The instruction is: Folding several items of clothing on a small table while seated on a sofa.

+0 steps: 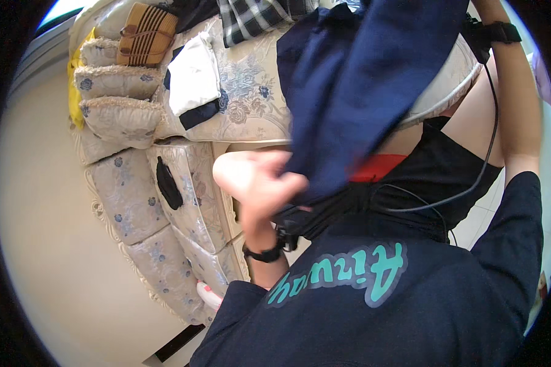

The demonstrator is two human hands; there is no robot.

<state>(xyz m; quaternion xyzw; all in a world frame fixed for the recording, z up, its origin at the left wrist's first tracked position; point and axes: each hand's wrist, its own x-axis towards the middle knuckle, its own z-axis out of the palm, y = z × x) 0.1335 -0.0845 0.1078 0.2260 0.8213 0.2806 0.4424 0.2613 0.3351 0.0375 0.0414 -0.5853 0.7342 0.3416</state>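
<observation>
A navy blue garment (361, 79) stretches from the top edge, over the sofa seat, down to my lap; its kind cannot be made out. My left hand (263, 180), blurred by motion, has its fingers curled at the garment's lower left edge and appears to grip it. My right arm reaches up to the top right. Only a sliver of my right hand (485, 8) shows there, cut off by the picture's edge beside the cloth, its fingers hidden. Each wrist wears a black strap.
On the floral sofa seat (251, 125) lie a folded white garment (194, 73) over dark cloth and a black-and-white checked cloth (251, 21). A striped tan mat (146, 35) leans at the far left. A small black cloth (169, 183) rests on the left cushions. A cable (459, 199) crosses my lap.
</observation>
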